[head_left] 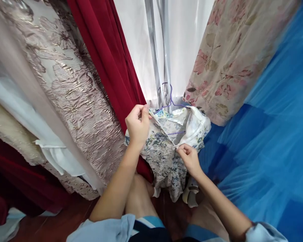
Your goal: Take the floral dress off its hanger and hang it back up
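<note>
In front of me hangs a white dress (pixel 164 158) with a blue floral print, on a thin purple hanger (pixel 172 95). Its neckline gapes, showing the hanger's lower bar inside. My left hand (pixel 138 124) is closed, with thumb and fingers pinching the dress edge near the left shoulder. Lower down, my right hand (pixel 189 157) pinches the front edge of the same dress at the bottom of the opening. The edge runs fairly straight between both hands. Whether a button or fastener sits under my right fingertips is hidden.
Grey straps (pixel 155 50) hang before a white curtain-like cloth (pixel 189 43). Left of it are a dark red fabric (pixel 101 43) and a shiny embossed garment (pixel 73 87). On the right hang a pink-flowered garment (pixel 224 67) and blue tulle (pixel 272 134). Dark reddish floor (pixel 166 211) lies below.
</note>
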